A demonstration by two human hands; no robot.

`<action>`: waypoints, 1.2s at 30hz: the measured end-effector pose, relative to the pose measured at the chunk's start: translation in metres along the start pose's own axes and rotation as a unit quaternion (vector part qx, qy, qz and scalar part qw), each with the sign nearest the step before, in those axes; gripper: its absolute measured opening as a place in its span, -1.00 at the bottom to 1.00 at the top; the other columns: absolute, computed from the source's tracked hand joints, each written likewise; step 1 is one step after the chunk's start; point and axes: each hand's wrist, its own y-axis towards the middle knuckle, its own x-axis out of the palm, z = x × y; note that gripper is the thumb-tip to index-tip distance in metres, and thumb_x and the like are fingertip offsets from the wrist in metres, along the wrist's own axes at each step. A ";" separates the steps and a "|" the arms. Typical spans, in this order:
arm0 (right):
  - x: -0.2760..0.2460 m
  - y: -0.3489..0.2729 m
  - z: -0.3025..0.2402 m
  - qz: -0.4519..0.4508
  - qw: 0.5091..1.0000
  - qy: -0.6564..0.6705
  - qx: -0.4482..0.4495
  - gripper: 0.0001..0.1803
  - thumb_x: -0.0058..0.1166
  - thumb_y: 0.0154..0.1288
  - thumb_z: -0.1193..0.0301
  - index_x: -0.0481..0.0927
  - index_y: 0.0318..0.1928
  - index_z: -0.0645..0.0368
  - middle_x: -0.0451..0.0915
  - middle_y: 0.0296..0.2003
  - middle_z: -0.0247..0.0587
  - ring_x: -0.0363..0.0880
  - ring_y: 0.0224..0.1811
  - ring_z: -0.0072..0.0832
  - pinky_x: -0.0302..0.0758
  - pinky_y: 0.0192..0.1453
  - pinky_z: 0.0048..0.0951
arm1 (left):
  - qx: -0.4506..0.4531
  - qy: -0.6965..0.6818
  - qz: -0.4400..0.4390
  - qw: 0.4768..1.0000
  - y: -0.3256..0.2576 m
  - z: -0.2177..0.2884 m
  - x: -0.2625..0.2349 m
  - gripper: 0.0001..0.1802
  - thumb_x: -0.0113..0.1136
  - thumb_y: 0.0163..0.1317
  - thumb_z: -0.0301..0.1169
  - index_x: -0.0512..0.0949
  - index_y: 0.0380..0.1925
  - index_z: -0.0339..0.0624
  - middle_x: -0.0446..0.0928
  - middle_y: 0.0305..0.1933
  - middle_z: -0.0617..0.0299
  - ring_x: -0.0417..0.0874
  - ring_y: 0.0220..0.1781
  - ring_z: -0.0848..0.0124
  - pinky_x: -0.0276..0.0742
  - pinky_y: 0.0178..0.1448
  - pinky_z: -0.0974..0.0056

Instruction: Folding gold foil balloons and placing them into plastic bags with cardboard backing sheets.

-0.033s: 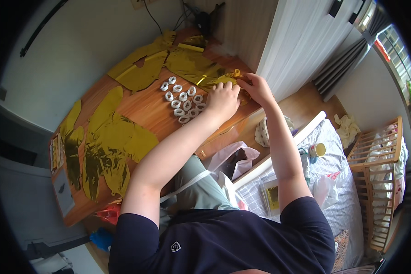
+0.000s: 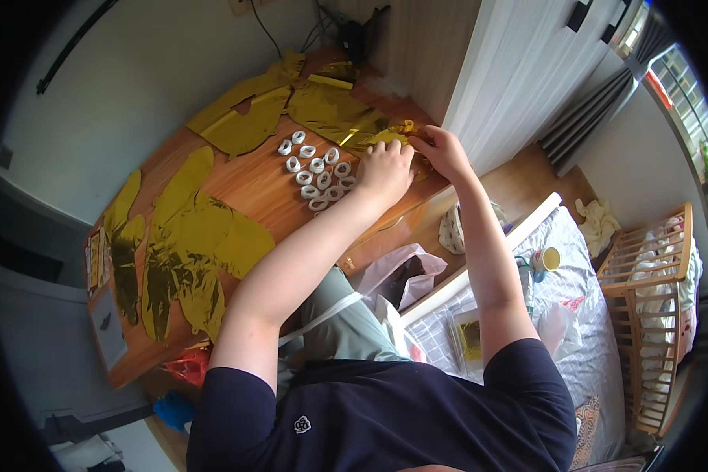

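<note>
At the right end of the wooden table, both hands are at the gathered end of a flat gold foil balloon (image 2: pixel 334 116). My left hand (image 2: pixel 385 170) rests there palm down, its fingers curled onto the foil. Just to its right, my right hand (image 2: pixel 446 154) pinches the crumpled foil tip, with thumb and forefinger close together. The fingertips partly hide what is gripped. Beside my left hand lie several small white ribbon rolls (image 2: pixel 317 166). More flat gold foil balloons (image 2: pixel 248 124) lie at the back, and another large one (image 2: pixel 185 240) lies to the left.
The wooden table (image 2: pixel 232 179) curves along the wall, and a pale cabinet (image 2: pixel 511 71) stands beyond my right hand. A bed (image 2: pixel 590 322) holding a paper cup (image 2: pixel 547 259) and plastic bags is at right. A wooden crib (image 2: pixel 645 315) stands past it. A pink bag (image 2: pixel 401 271) sits below the table edge.
</note>
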 end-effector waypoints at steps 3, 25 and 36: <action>-0.007 0.008 -0.006 -0.024 0.997 -0.060 0.037 -0.63 0.26 0.33 0.24 0.67 -0.01 0.27 0.69 -0.29 0.06 0.66 -0.27 -0.26 0.56 -0.10 -0.32 | -0.025 -0.003 0.005 1.000 0.000 0.000 0.005 -0.64 0.35 0.18 -0.22 0.51 -0.12 -0.15 0.52 -0.04 0.09 0.52 0.15 0.09 0.58 0.06 0.00; -0.048 0.149 -0.201 0.265 0.933 -0.186 -0.154 -0.68 0.08 0.39 0.11 0.70 -0.08 0.02 0.71 -0.16 0.00 0.65 -0.05 0.03 0.57 0.02 -0.06 | -0.053 -0.049 0.014 0.997 0.001 -0.008 0.024 -0.52 0.28 0.28 -0.02 0.54 -0.03 -0.18 0.49 0.13 -0.01 0.49 0.16 -0.06 0.47 0.24 -0.07; -0.133 0.058 -0.317 0.397 0.838 -0.220 -0.302 -0.71 0.12 0.42 0.18 0.69 -0.02 0.04 0.74 -0.24 -0.18 0.72 -0.17 -0.17 0.58 -0.06 -0.25 | -0.126 -0.332 0.058 0.933 0.016 -0.035 0.012 -0.39 0.27 0.29 0.01 0.49 0.08 -0.31 0.51 0.13 -0.18 0.53 0.21 -0.04 0.44 0.34 0.04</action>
